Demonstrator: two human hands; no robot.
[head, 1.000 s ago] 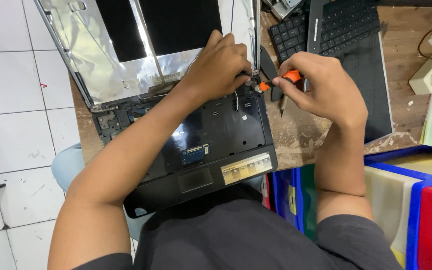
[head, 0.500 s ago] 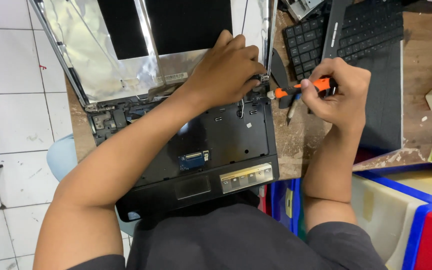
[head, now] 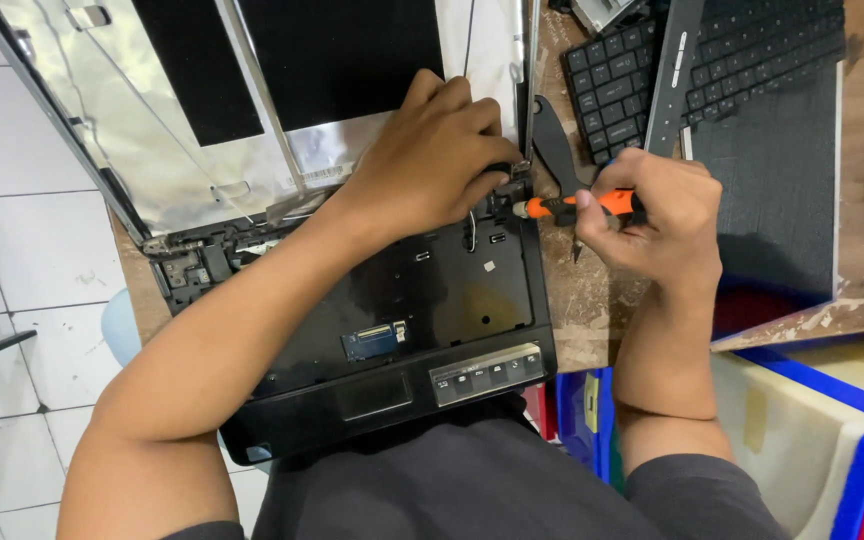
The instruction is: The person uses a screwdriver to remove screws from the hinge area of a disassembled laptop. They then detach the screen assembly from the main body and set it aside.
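Observation:
A black laptop base (head: 422, 320) with its keyboard taken out lies open on the wooden bench, its bare lid (head: 202, 110) tilted back. My left hand (head: 432, 160) presses down at the right hinge corner, fingers curled on the hinge. My right hand (head: 652, 220) grips an orange-handled screwdriver (head: 577, 205) held sideways, its tip pointing left into that hinge next to my left fingers.
Two loose black keyboards (head: 652, 70) and a dark laptop panel (head: 772, 190) lie at the back right. A black plastic part (head: 557, 150) rests beside the hinge. Blue, white and red bins (head: 832, 440) stand at the lower right. White floor tiles (head: 12, 270) show on the left.
My right hand with the screwdriver has shifted a little to the right while the tip stays at the hinge. My left hand stays on the hinge corner. The camera view has drifted.

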